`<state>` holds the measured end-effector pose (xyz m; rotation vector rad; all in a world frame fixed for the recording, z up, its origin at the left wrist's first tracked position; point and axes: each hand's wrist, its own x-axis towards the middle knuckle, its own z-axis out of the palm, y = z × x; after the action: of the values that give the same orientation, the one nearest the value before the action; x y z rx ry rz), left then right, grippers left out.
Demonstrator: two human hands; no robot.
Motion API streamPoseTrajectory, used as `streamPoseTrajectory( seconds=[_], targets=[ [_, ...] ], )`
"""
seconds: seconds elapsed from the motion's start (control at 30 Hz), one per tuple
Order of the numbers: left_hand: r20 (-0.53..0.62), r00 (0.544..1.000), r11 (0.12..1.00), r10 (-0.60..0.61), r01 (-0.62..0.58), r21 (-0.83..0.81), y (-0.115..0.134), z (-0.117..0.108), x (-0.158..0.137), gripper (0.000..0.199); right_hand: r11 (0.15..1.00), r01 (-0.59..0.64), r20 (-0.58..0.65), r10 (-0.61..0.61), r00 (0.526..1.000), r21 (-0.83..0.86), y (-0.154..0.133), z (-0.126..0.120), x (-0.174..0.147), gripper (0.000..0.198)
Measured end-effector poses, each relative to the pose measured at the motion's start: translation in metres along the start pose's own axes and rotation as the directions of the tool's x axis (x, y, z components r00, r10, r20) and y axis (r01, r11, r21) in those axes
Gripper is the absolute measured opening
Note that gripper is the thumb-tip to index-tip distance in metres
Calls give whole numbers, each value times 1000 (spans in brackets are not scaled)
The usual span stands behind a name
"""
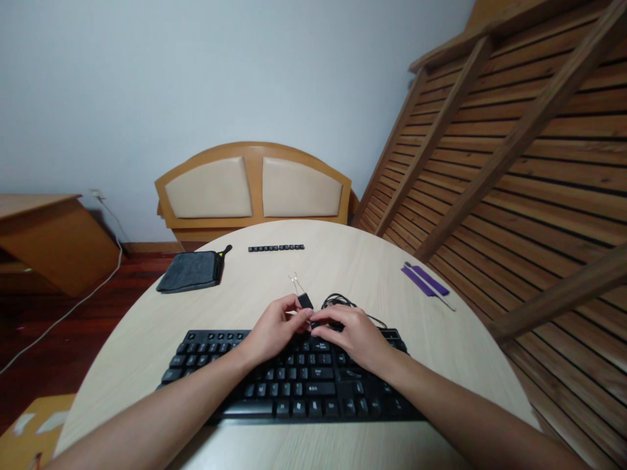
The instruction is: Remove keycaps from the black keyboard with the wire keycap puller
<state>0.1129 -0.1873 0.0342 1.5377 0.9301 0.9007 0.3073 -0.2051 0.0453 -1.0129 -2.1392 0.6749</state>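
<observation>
A black keyboard (274,373) lies across the near part of the round table. My left hand (278,326) is closed on a keycap puller (304,300), whose black handle carries two thin wire prongs pointing up and away from me. Over the upper right of the keys, my right hand (350,329) pinches close to the left fingertips. A small dark piece shows between its fingers, perhaps a keycap, but the fingers mostly cover it. Several black keycaps (276,248) stand in a row farther back on the table.
Behind the right hand lies a coiled black cable (337,299). A dark grey cloth (189,271) rests at the left of the table (362,261). At the right are a purple strip (424,281) and a thin metal tool (443,297). Wooden slats (539,163) lean beyond it.
</observation>
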Motion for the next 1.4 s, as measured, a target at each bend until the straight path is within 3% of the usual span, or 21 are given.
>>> streamPoseTrajectory(
  seconds=[0.13, 0.33, 0.53, 0.7, 0.87, 1.03, 1.2, 1.4],
  targets=[
    [6, 1000, 1000, -21, 21, -14, 3, 2, -1, 30, 995, 54, 25, -53, 998, -81, 1, -1, 0, 14],
    [29, 1000, 1000, -5, 5, -6, 2, 4, -1, 30, 994, 56, -42, -60, 997, -92, 4, 1, -1, 18],
    [7, 1000, 1000, 5, -5, 19, -4, 2, 1, 29, 993, 33, 7, -34, 999, 111, -6, -4, 3, 16],
    [-25, 999, 998, 31, -30, 58, 1, 3, 1, 23, 962, -99, -27, 109, 994, 256, -2, -21, 21, 18],
    [-42, 999, 989, 11, -5, 146, 2, 4, 1, 21, 971, -127, -120, 153, 981, 205, 31, -46, 67, 23],
    [-37, 999, 986, -9, 16, 165, 0, 3, 0, 21, 981, -188, -95, 192, 977, 50, 74, -60, 122, 22],
    [-28, 1000, 990, -10, 14, 137, -2, 3, 0, 21, 968, -243, -123, 235, 964, -55, 108, -55, 163, 11],
    [-19, 1000, 992, -17, 19, 125, -3, 3, 2, 21, 945, -292, -130, 274, 953, -148, 138, -35, 198, 18]
  ],
)
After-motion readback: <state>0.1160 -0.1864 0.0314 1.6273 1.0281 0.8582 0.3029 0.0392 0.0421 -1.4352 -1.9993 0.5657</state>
